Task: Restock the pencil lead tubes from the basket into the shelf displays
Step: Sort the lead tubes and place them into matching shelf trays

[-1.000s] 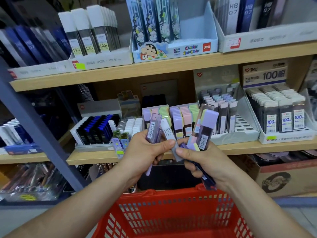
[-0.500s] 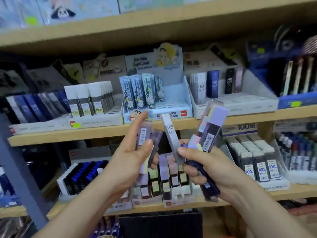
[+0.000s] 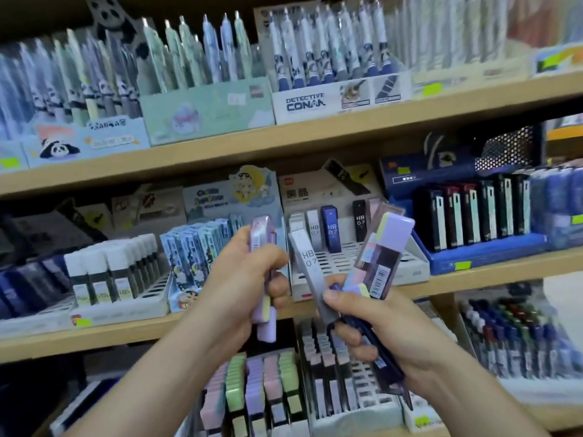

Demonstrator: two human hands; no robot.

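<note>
My left hand [image 3: 243,288] grips a few purple pencil lead tubes [image 3: 263,238], held upright in front of the middle shelf. Fanned out in my right hand [image 3: 372,323] are several tubes: a grey one marked HB 0.7 [image 3: 307,266], a wide purple-capped one with a barcode [image 3: 383,247] and a dark blue one [image 3: 378,351]. Both hands are close together, just before a white display tray [image 3: 347,263] holding only a few HB 0.7 tubes. The basket is out of view.
A blue cartoon display [image 3: 202,244] and a tray of white-capped tubes [image 3: 116,269] stand to the left. Dark tubes fill a blue tray [image 3: 473,222] at right. Pen boxes [image 3: 331,58] line the top shelf. Pastel tubes [image 3: 262,389] sit on the shelf below.
The view has tilted up the shelves, so the red basket has dropped out of sight. My left hand's fingers have closed round its tubes. Both hands rose with their tubes.
</note>
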